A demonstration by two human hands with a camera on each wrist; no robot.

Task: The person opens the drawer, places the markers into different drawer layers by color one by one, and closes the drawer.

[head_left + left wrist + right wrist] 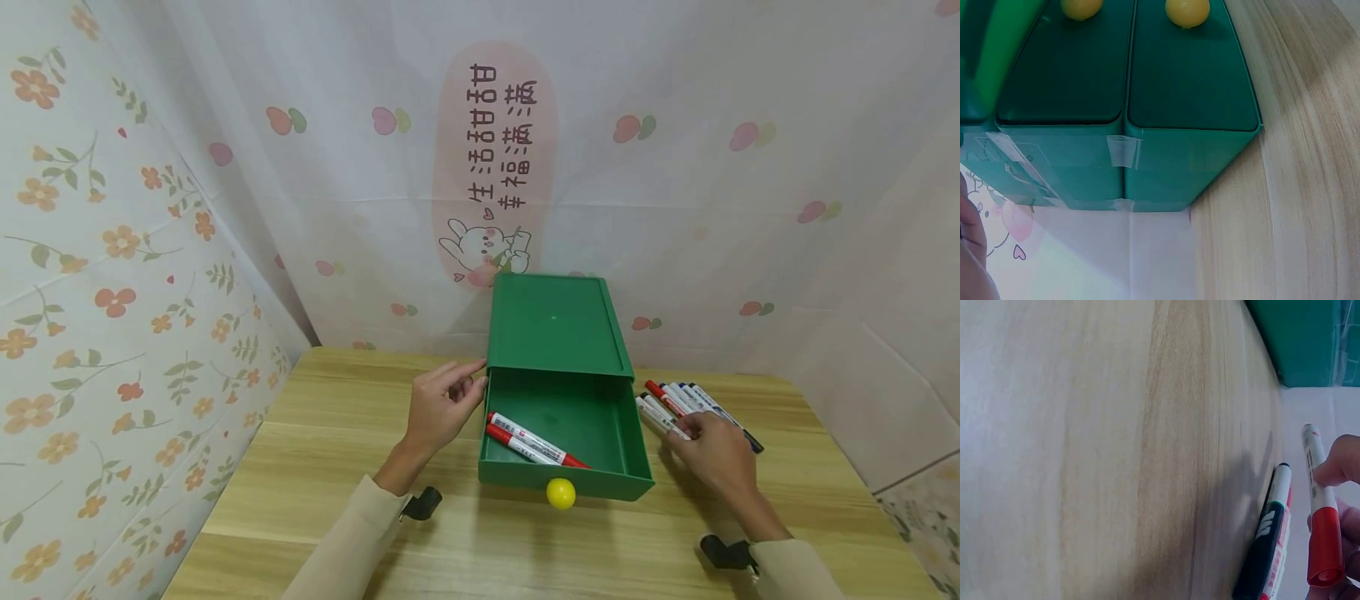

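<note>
A green drawer box (558,325) stands at the back with its top drawer (562,479) pulled out. Two red-and-white markers (536,440) lie inside that drawer. My left hand (444,400) has its fingertips at the box's left edge, near the drawer opening; the left wrist view catches only a bit of this hand at its left edge. Right of the box, my right hand (712,450) pinches a white marker with a red cap (1325,544) between thumb and fingers. Several markers (701,398) lie by that hand, one with a dark cap (1259,562).
A yellow knob (561,493) sticks out from the pulled drawer's front. Closed drawers (1191,75) with yellow knobs sit below it, taped together. The wooden table (360,417) meets a printed curtain (360,208) behind; another floral sheet (112,292) hangs at the left.
</note>
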